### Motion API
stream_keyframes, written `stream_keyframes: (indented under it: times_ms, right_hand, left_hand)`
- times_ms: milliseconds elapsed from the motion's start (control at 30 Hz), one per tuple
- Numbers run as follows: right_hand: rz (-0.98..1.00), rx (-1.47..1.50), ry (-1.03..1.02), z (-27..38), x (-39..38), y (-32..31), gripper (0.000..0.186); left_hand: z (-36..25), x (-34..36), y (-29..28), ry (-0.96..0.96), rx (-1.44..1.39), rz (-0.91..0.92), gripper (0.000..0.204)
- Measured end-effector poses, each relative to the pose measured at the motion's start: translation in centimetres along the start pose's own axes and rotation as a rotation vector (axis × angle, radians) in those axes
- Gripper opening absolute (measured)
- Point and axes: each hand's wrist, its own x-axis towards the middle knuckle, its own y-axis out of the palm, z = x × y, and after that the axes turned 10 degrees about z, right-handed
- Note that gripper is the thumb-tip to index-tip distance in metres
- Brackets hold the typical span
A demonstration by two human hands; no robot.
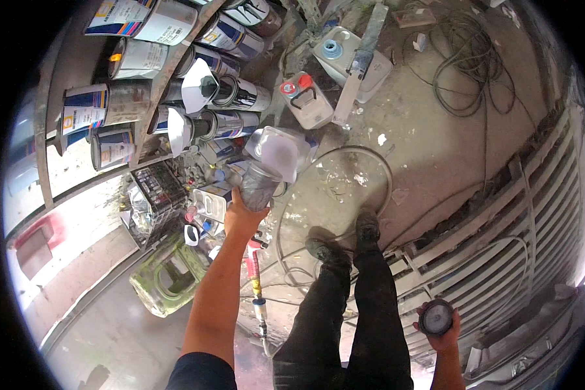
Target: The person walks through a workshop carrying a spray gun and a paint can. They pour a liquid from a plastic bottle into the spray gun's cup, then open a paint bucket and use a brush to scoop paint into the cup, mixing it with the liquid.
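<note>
1. Grey cup point(257, 190): grasped by the left hand point(244, 220), thumb and fingers closed around its lower part. Held before a whitish plastic container point(278, 151); contact between the two cannot be told.
2. Round dark lid, or lid-like piece point(436, 318): grasped by the right hand point(443, 335), fingers curled about its edge. Held well apart from the cup, to the right of the legs.
3. Done, as judged: both pieces have been taken in hand, and the cup is uncovered by the lid.
4. Left, as judged: the work is unfinished, since neither piece has been set down or joined to the other.
5. Undetermined: the cup's contents are not clearly shown; whether anything has been poured or emptied cannot be told.
</note>
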Motion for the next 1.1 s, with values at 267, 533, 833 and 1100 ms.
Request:
stream_keyframes:
  times_ms: [267, 533, 833, 1100]
  right_hand:
    - [0.026, -0.007, -0.016, 0.5, -0.7, -0.6, 0.063]
    - [0.035, 0.033, -0.029, 0.7, -1.1, -0.6, 0.063]
    - [0.026, -0.009, -0.019, 1.2, -1.0, -1.2, 0.063]
    - [0.036, 0.006, -0.003, 1.8, -0.7, -0.6, 0.063]
  left_hand:
    - [-0.3, -0.3, -0.5, 0.044, 0.043, -0.012, 0.106]
    - [-0.9, -0.3, -1.0, 0.040, 0.067, -0.010, 0.105]
    - [-1.9, -0.8, -1.7, 0.006, 0.072, 0.007, 0.104]
    - [-1.9, -0.9, -1.8, 0.003, 0.069, 0.002, 0.105]
